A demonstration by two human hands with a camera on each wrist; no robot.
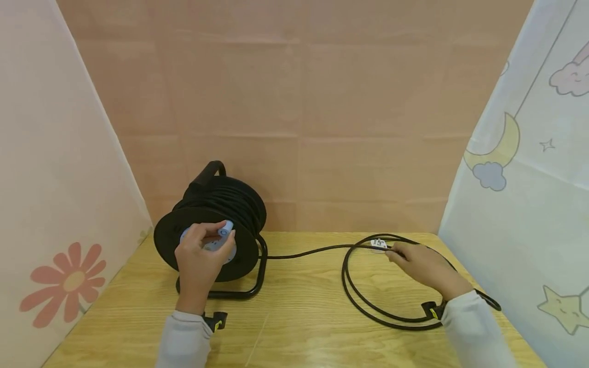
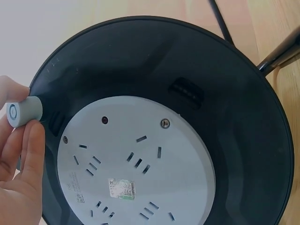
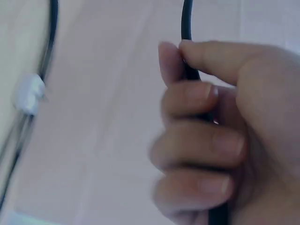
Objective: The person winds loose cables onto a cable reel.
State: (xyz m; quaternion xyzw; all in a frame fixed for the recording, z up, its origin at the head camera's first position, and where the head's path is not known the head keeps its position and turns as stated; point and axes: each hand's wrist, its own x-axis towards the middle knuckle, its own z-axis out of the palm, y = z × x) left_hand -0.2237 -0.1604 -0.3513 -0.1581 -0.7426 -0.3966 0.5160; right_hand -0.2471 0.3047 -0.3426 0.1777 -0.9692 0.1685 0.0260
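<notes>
A black cable reel [image 1: 207, 245] stands on its tube frame at the left of the table, with cable wound on its drum. My left hand [image 1: 200, 260] pinches the reel's pale blue crank knob [image 2: 26, 111] between thumb and fingers. Behind that hand the reel's round pale centre plate [image 2: 136, 164] shows slots, screws and a label. My right hand [image 1: 421, 268] has its fingers curled around the black cable [image 3: 187, 21], which runs from the reel's lower side across to it. Loose loops of cable [image 1: 346, 286] lie around and under the right hand.
A white plug [image 1: 379, 244] lies by the cable loops, just beyond the right hand. The wooden table [image 1: 294, 317] is bounded by a tan cloth [image 1: 299, 112] at the back and printed cloths at both sides. The reel's black carrying handle [image 1: 207, 174] rises behind the drum.
</notes>
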